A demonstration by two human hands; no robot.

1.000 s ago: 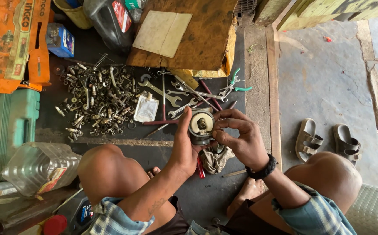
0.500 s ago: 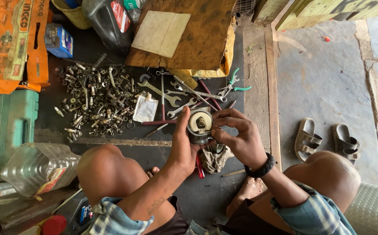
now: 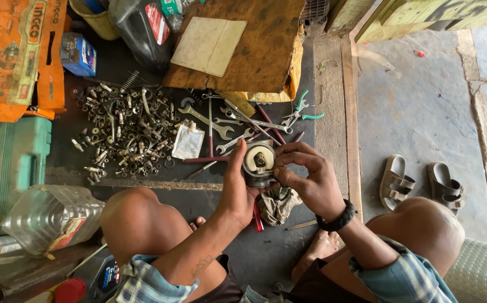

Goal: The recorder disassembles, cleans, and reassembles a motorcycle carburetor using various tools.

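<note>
Lower half of the round metal part [image 3: 258, 164] hidden behind my left hand [image 3: 238, 188] and right hand [image 3: 310, 179], rag [image 3: 277, 205] partly under my wrists, scattered bolts [image 3: 125, 134] too small to sort, orange case [image 3: 13, 56] cut by frame edge, 2 sandals [image 3: 417, 182] unobscured but blurred in detail.

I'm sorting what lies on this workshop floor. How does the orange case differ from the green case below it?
The orange case is bright with a printed picture on its lid; the green case is plain, dull and dusty. The orange case shows a handle slot; no handle shows on the green case. The orange case lies farther from the person, the green case beside a clear plastic bottle. Both lie flat and closed.
</note>
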